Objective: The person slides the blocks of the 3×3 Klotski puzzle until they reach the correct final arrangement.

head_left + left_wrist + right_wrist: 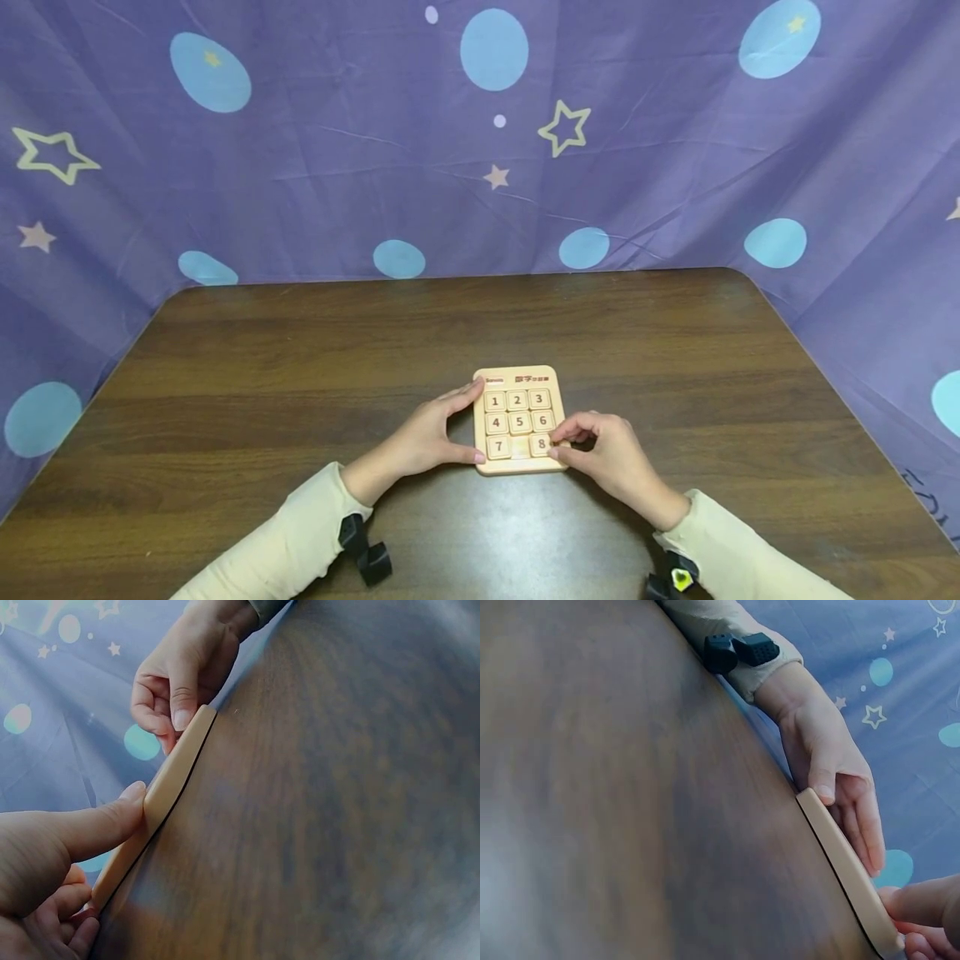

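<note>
A light wooden sliding number puzzle [520, 466] lies flat on the table. Its tiles run 1 to 6 in the upper two rows; the bottom row has a 7 tile [498, 447], a gap, then an 8 tile [539, 444]. My left hand [429, 433] grips the puzzle's left side, thumb at the lower corner and fingers near the upper corner. In the left wrist view its thumb [112, 825] presses the puzzle's edge. With curled thumb and forefinger, my right hand [611, 450] pinches the 8 tile at its right side.
The dark brown wooden table [300, 358] has rounded far corners. Behind it hangs a purple cloth [337, 167] with blue dots and stars. Black devices [365, 550] are strapped at both wrists, over cream sleeves [277, 542].
</note>
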The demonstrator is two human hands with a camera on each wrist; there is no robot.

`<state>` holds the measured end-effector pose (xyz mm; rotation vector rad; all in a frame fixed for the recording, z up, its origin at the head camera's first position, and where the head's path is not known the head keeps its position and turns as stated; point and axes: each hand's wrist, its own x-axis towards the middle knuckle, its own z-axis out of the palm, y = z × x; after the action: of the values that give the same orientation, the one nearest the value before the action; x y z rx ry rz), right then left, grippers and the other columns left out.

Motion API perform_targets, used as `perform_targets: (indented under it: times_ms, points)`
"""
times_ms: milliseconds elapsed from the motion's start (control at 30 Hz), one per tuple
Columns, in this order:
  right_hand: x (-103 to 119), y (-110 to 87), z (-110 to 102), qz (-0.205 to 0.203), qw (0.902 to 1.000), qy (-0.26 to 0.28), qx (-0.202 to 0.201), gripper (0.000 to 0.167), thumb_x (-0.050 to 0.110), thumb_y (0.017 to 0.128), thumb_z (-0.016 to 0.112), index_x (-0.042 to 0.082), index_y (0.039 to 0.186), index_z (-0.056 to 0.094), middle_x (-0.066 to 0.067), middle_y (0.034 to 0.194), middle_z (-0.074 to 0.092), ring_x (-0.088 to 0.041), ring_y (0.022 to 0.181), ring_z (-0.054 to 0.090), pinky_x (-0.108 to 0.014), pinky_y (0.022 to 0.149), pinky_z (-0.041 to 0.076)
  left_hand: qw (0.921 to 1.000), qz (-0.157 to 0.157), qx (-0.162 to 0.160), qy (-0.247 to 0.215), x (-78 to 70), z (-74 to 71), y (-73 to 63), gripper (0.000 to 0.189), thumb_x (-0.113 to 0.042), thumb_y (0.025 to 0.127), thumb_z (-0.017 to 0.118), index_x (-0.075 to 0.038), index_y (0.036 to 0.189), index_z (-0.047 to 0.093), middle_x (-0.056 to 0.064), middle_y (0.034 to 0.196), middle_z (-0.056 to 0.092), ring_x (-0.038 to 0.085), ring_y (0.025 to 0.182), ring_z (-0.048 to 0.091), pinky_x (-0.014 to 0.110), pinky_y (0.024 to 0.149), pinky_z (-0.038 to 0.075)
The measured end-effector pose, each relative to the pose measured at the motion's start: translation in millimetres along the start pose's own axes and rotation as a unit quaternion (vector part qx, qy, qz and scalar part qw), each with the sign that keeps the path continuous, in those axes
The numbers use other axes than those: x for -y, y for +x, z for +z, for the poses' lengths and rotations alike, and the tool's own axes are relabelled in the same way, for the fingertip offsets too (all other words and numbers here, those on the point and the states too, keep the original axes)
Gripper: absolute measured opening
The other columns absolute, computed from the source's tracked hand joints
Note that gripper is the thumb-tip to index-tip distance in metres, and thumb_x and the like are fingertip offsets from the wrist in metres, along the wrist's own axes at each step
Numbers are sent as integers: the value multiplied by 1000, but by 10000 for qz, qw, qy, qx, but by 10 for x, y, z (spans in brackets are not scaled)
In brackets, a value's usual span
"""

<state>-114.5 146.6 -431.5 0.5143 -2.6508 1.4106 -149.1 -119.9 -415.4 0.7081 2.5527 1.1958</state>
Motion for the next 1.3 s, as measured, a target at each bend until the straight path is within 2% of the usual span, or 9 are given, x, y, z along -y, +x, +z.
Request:
perform_targets:
  times_ms: [300,567,767,1000,1300]
  points:
    - [15,-21,24,-34,9997,-51,-250,19,7,67,83,15,83,75,8,79,69,-6,69,57,-22,64,49,10000,-26,14,34,12,2,2,95,-26,68,85,-5,145,33,8,152,29,27,139,27,45,114,22]
    - [13,-26,1,-97,9991,-302,-294,20,11,67,83,16,85,77,11,79,67,-5,74,58,-22,68,49,10000,17,-4,26,6,-1,-3,95,-26,68,84,-4,145,34,9,151,30,28,139,28,46,114,23]
    - [0,-21,-5,-254,9984,-406,-284,20,6,68,80,16,85,77,9,78,70,-4,72,58,-21,65,49,10000,42,-6,56,5,-1,-1,95,-25,68,85,-4,145,33,9,151,30,28,139,28,45,114,23]
    - [-3,-15,-4,-120,9994,-268,-205,23,0,68,76,16,85,77,7,79,71,-4,72,58,-21,64,49,10000,9,3,80,7,2,1,95,-26,68,84,-5,145,33,9,152,29,28,139,28,45,114,24]
    - [17,-9,55,-61,9992,-299,-255,21,5,68,79,17,85,77,8,79,69,-5,71,56,-21,64,47,10000,37,-4,68,1,-5,-3,95,-26,68,84,-4,145,33,8,152,28,29,139,27,46,114,24]
